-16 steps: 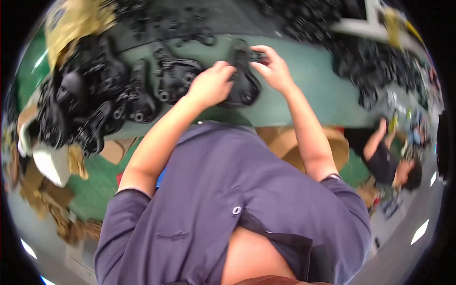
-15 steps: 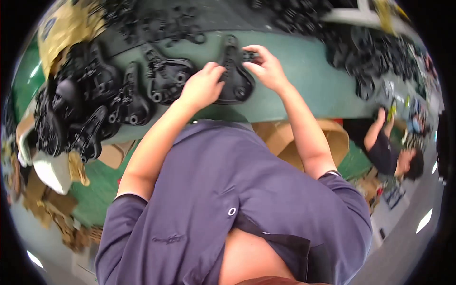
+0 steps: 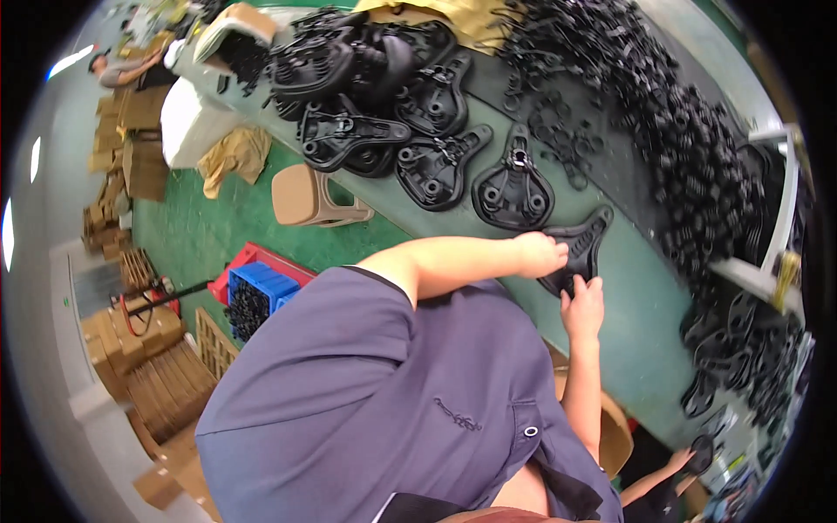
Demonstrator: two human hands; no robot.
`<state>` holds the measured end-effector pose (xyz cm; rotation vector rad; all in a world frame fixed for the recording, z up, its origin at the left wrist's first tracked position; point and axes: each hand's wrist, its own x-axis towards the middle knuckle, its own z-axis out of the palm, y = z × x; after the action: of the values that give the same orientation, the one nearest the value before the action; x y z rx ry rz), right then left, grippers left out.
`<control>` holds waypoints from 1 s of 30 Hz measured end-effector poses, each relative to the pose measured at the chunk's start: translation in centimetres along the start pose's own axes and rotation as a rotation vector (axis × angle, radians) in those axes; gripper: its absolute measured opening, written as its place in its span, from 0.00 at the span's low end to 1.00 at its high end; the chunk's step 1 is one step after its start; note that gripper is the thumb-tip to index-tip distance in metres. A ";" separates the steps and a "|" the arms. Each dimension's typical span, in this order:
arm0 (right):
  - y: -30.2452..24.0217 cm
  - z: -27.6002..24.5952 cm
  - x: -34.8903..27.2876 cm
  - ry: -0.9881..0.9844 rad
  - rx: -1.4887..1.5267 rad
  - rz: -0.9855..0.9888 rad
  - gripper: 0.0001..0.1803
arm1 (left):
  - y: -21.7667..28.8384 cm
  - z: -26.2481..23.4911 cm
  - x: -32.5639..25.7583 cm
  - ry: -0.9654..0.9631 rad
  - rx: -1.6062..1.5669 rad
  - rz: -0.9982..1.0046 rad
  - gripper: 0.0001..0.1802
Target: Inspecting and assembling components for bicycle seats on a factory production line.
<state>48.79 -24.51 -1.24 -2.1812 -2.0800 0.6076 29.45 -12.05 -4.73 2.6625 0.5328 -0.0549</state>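
Note:
A black bicycle saddle (image 3: 587, 237) lies on the green tabletop in front of me, its narrow nose pointing away to the upper right. My left hand (image 3: 542, 254) grips its left side with curled fingers. At its wide rear end my right hand (image 3: 582, 307) has thumb and fingers closed on the rim. Just left of it rests another upturned saddle (image 3: 513, 193), with a bright spot near its middle. Beyond that sit a further saddle (image 3: 433, 179) and one with a clamp fitted underneath (image 3: 340, 139).
Saddles are heaped (image 3: 323, 65) at the table's far left. Small black clamp parts (image 3: 671, 148) cover the back. More saddles (image 3: 741, 349) lie at right, near a co-worker (image 3: 658, 497). A beige stool (image 3: 296, 193), blue crate (image 3: 253, 301) and cartons (image 3: 166, 383) stand on the floor.
The view has swung left, showing more floor and cartons. My right hand has gone from holding a small black part beside the saddle to its rear rim; that part no longer shows.

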 end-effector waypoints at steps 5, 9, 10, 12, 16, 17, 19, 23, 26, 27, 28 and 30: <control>-1.8 0.9 2.5 -0.060 -0.069 -0.016 0.27 | -0.6 0.1 -0.5 -0.062 0.025 0.001 0.12; -1.4 -0.8 4.0 -0.231 -0.141 -0.023 0.29 | -1.3 -1.6 0.4 -0.035 -0.065 -0.031 0.20; -0.8 -1.2 4.0 -0.232 -0.152 0.013 0.29 | -1.2 -3.1 1.1 0.120 -0.086 -0.058 0.22; 0.3 -1.9 4.8 -0.112 -0.062 -0.020 0.29 | -2.9 -7.9 3.0 0.157 0.035 -0.184 0.09; 1.1 -5.3 10.6 0.153 0.116 0.044 0.22 | -9.2 -13.8 6.6 0.142 0.181 -0.693 0.08; 1.4 -5.4 12.6 0.219 0.134 0.030 0.21 | -12.1 -12.0 7.4 0.107 0.147 -0.751 0.13; 1.4 -6.6 16.5 0.214 0.229 0.041 0.20 | -16.2 -7.7 7.1 0.166 0.182 -0.661 0.17; 0.9 -8.6 23.6 0.246 0.304 0.079 0.20 | -19.0 -5.7 8.6 0.083 -0.020 -0.504 0.18; -0.1 -8.9 29.4 0.253 0.342 0.052 0.23 | -19.6 -5.8 9.6 0.157 -0.068 -0.474 0.13; -0.8 -8.8 31.5 0.269 0.377 0.022 0.24 | -19.8 -6.0 9.4 0.198 -0.080 -0.468 0.12; -1.5 -8.5 33.8 0.289 0.383 -0.002 0.26 | -20.2 -6.0 9.4 0.199 -0.082 -0.482 0.12; -3.9 -8.5 38.2 0.278 0.411 0.016 0.32 | -20.7 -5.9 8.9 0.232 -0.089 -0.451 0.10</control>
<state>48.14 14.87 -1.13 -1.9239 -1.6320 0.6250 29.68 10.90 -8.67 2.4254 1.1736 0.1443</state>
